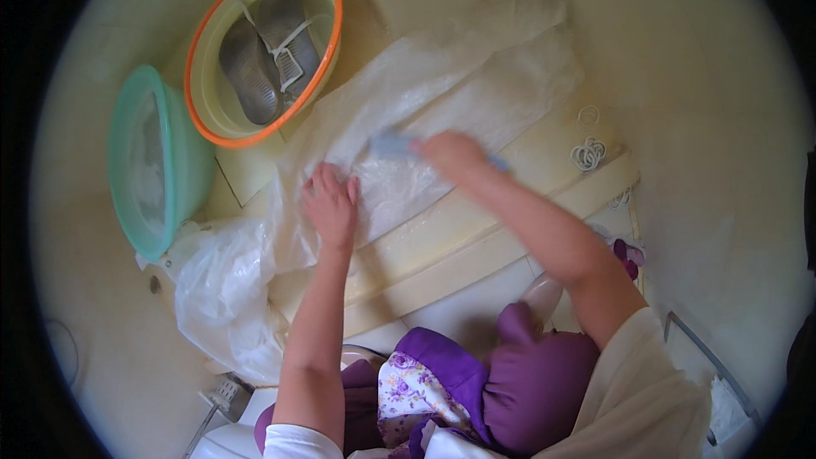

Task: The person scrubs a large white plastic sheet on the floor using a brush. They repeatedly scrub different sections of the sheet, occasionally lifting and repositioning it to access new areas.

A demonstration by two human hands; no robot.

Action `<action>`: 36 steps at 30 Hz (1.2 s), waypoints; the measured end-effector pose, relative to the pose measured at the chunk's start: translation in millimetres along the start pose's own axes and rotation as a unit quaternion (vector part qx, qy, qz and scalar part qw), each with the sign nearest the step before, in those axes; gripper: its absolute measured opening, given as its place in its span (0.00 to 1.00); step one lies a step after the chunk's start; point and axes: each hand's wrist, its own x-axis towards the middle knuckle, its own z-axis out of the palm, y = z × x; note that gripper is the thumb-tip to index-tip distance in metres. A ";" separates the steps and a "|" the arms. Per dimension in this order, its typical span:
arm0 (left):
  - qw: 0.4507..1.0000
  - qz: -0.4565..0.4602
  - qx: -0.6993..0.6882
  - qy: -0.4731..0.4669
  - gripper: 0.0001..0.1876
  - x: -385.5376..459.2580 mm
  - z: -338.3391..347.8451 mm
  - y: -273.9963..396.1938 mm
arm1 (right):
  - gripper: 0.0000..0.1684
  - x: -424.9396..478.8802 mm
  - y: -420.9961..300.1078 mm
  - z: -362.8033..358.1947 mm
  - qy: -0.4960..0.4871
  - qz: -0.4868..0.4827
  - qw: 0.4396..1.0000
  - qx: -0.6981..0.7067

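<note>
A wet, translucent plastic sheet lies spread over the tiled floor and a raised sill. My left hand rests on it, fingers slightly apart and pointing away from me, with nothing visibly gripped. In my right hand is a light-blue tool, apparently a scrubbing brush. Motion blur hides its details. One end shows left of my fist, over the sheet, and a bit of blue shows on the right side. Toward the left, the sheet bunches into a crumpled heap.
A yellow basin with an orange rim holds grey soles or shoes in water. Beside it a green basin leans steeply. White rings lie near the right wall, close to the tiled sill. A toilet brush stands at lower left.
</note>
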 end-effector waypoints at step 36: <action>0.867 0.340 -0.043 -0.361 0.10 -51.5 25.3 50.5 | 0.29 26.6 153.9 -83.5 0.293 -0.019 0.942 0.159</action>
